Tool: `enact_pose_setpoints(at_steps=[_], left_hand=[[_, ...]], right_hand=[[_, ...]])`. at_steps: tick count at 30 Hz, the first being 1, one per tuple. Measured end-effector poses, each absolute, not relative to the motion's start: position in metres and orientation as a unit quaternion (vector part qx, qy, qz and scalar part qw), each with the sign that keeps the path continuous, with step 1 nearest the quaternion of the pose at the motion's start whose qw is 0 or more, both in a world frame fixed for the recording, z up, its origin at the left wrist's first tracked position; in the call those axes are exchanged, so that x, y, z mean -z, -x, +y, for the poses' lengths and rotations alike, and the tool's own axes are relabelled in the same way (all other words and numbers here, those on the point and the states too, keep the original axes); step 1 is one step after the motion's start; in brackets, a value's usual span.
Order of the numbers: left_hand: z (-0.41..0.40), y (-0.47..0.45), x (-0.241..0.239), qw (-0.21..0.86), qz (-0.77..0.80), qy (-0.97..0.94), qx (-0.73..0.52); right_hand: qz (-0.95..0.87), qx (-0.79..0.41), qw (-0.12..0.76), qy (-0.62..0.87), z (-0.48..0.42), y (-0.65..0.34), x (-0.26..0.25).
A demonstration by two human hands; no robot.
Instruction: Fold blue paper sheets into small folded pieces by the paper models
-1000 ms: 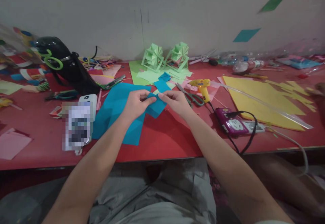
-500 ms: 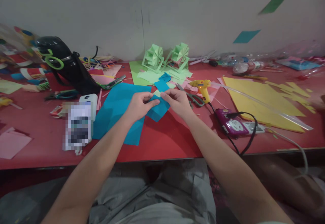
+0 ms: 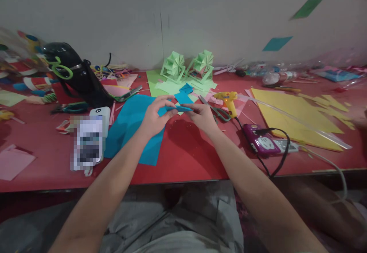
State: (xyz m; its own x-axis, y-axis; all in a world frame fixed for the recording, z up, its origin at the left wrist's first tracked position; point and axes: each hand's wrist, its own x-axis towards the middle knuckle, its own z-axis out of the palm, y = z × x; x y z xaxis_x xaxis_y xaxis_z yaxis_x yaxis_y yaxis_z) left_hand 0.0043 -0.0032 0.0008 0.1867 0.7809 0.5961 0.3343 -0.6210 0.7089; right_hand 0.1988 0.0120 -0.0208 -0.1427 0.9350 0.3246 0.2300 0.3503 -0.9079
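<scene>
Between my two hands a small piece of blue paper (image 3: 180, 108) is held nearly edge-on, so only a thin strip of it shows. My left hand (image 3: 158, 116) pinches its left end with thumb and fingers. The right end sits in the closed fingers of my right hand (image 3: 203, 116). Under my left forearm lies a large blue sheet (image 3: 129, 121). Just beyond the hands are a small blue paper piece (image 3: 184, 97) and a folded darker blue one (image 3: 187, 88). Two pale green folded paper models (image 3: 175, 64) stand at the back on green paper (image 3: 155, 84).
Right of my hands lie scissors (image 3: 222, 113), a yellow glue gun (image 3: 229, 102), a purple power box (image 3: 259, 140) with cables, and yellow sheets (image 3: 289, 119). A phone (image 3: 88, 142), pliers (image 3: 70, 107) and a black bottle (image 3: 77, 75) stand or lie left. Another person's hand (image 3: 358, 117) shows far right.
The small blue paper has turned from showing its broad face to lying almost edge-on. My fingers have shifted their hold along its ends.
</scene>
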Motion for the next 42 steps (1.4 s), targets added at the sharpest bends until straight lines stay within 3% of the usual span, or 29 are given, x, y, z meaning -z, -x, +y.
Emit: enact_pose_setpoints(at_steps=[5, 8, 14, 21, 30, 42], left_hand=[[-0.004, 0.001, -0.004, 0.176, 0.411, -0.765, -0.464], [-0.005, 0.002, -0.004, 0.185, 0.434, -0.765, -0.439], [-0.008, -0.002, -0.002, 0.318, 0.446, -0.697, -0.462], [-0.005, -0.006, 0.001, 0.487, 0.458, -0.557, -0.493], [-0.001, -0.008, 0.009, 0.403, 0.466, -0.621, -0.485], [-0.002, -0.007, 0.009, 0.446, 0.488, -0.576, -0.482]], right_hand=[[-0.575, -0.480, 0.516, 0.416, 0.009, -0.200, 0.013], [-0.570, -0.476, 0.532, 0.407, 0.008, -0.198, 0.012], [-0.607, -0.384, 0.571, 0.398, 0.010, -0.194, 0.019], [-0.659, -0.300, 0.547, 0.421, 0.010, -0.196, 0.026], [-0.659, -0.242, 0.561, 0.437, 0.011, -0.197, 0.023], [-0.682, -0.242, 0.540, 0.430, 0.007, -0.198, 0.017]])
